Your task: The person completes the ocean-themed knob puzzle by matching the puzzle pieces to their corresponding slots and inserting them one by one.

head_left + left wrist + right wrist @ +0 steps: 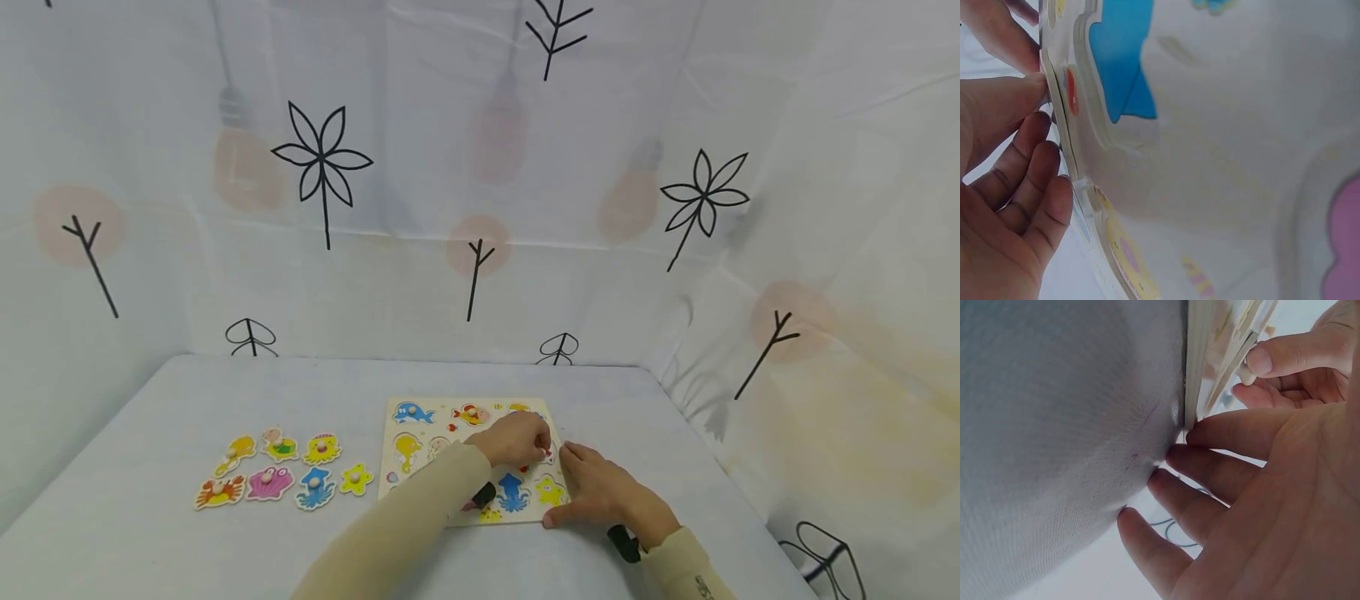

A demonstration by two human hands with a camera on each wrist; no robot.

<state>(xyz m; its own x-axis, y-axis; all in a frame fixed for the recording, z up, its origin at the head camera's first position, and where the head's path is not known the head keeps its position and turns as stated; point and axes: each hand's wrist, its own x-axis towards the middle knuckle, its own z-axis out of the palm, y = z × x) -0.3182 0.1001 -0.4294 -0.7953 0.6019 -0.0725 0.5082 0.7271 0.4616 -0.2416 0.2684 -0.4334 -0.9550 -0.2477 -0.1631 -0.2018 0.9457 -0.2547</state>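
A cream puzzle board with sea-creature pictures lies flat on the table. My left hand reaches over its right side. In the right wrist view, the left thumb and finger pinch the pale knob of a thin wooden puzzle piece, which lies close against the board; its picture is mostly hidden. At the board's right edge rests my right hand, fingers extended, fingertips on the tablecloth and along the board's side. A whale piece and a fish piece sit in the board's far row.
Left of the board lie several loose knobbed pieces: a crab, a pink shell, a blue squid, a yellow star, an octopus, a turtle and a seahorse. A patterned white curtain hangs behind the table.
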